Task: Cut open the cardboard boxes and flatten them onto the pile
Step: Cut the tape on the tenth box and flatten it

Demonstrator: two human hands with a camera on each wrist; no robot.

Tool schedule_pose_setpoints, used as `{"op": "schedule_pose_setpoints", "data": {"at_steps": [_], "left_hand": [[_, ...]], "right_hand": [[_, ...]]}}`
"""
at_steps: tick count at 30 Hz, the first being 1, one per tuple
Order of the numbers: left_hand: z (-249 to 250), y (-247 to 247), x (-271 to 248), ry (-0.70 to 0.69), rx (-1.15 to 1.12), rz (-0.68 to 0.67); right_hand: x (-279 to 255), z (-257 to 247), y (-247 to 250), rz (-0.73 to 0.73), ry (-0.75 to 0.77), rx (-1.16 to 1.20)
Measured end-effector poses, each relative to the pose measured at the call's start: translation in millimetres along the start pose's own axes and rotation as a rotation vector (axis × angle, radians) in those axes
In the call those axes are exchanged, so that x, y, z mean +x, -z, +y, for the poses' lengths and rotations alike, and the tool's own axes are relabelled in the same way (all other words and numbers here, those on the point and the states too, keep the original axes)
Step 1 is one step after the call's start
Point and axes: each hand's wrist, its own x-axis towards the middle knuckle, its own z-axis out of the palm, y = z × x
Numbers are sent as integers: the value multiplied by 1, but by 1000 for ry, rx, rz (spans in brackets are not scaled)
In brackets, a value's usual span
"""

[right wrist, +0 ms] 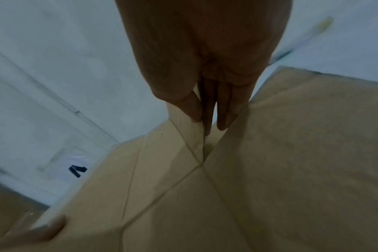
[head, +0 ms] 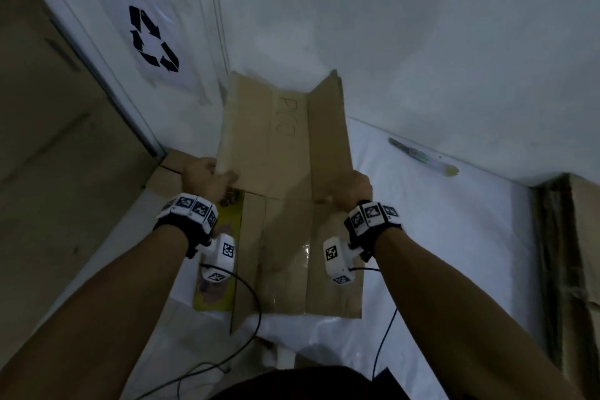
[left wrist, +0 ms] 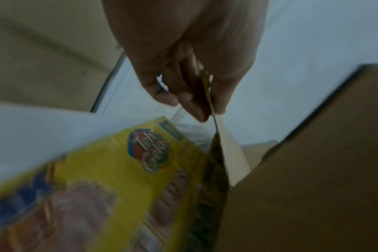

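Both hands point(head: 207, 177) point(head: 355, 188) pinch flattened box point(head: 285, 140) edges, arms outstretched.

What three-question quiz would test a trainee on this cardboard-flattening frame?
1. True or false: both hands grip the opened brown cardboard box.
2. Which lies on the white sheet to the person's right, apart from the box? A) the green-tipped cutter B) a tape roll C) scissors
3. Fill in: the sign on the wall shows a ___ symbol.

Key:
1. True: the left hand and right hand each hold a near edge.
2. A: the cutter lies near the wall.
3. Recycling.
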Motion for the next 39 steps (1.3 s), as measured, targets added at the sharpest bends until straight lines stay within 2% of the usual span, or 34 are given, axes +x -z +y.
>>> {"op": "schedule_pose_setpoints", "data": {"at_steps": [2,3,5,7,9,11,13,14,15,18,20,23,25,27,30,32,34,37,39], "left_hand": [[-4,-1,8,47,121,-179],[-7,-3,13,75,203,-315],[-11,-13,21,102,317,-524],[-12,-26,21,142,375,-634],[-13,-42,20,230,317,-739],[-14,-56,21,242,365,-751],[-11,-58,24,109,626,-633],[-8,-56,28,47,695,-577],[-7,-54,32,-17,693,-580],[-2,-60,32,-384,536,-736],[5,-72,23,-494,433,-823],[26,-86,18,-265,262,-933],[31,-93,27,-185,280,-833],[36,-100,42,-112,363,-704],[47,-109,55,152,295,-797],[55,-118,57,173,232,-816],[61,-128,55,140,234,-792],[66,-138,54,119,325,-812],[69,-137,57,69,337,-818]], "right_hand": [[8,11,-4,60,-143,117],[12,17,-6,76,-180,145],[26,33,-15,44,-241,124],[36,48,-19,-32,-293,64],[38,53,-16,-64,-343,30],[43,54,-12,-49,-335,-43],[49,51,-11,-30,-262,-160],[54,50,-13,-18,-225,-191],[58,49,-14,-15,-201,-179],[65,56,-16,-43,-163,55],[66,59,-10,-9,-136,162],[79,53,9,37,-94,204],[89,43,22,59,-72,244],[97,32,34,64,-79,395],[98,11,43,-31,-115,496],[92,-4,41,-132,-102,481],[85,-16,32,-175,-16,493],[81,-30,21,-112,122,392],[86,-24,26,-35,152,313]]}}
